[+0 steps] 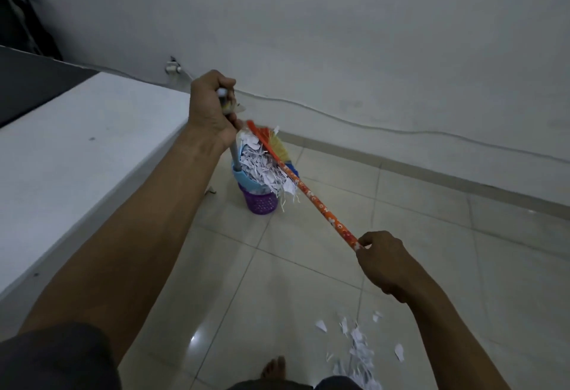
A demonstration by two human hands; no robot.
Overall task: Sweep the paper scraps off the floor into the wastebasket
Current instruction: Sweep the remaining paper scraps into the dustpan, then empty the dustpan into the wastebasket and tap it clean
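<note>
My left hand (212, 108) is closed around the top of a grey dustpan handle (234, 155). The blue dustpan (243, 178) is tilted over a purple perforated wastebasket (260, 203), and white paper scraps (262, 167) spill from the pan into and over the basket's rim. My right hand (381, 261) grips the lower end of an orange flowered broom handle (320, 204). The broom's multicoloured bristles (274, 142) press against the scraps in the pan. A loose pile of paper scraps (359, 349) lies on the tiles near my bare foot (273, 366).
A white raised ledge (77, 158) runs along the left, right beside the basket. A white wall stands behind, with a thin cable (370, 125) trailing along its base. Pale glossy floor tiles (431, 204) stretch to the right.
</note>
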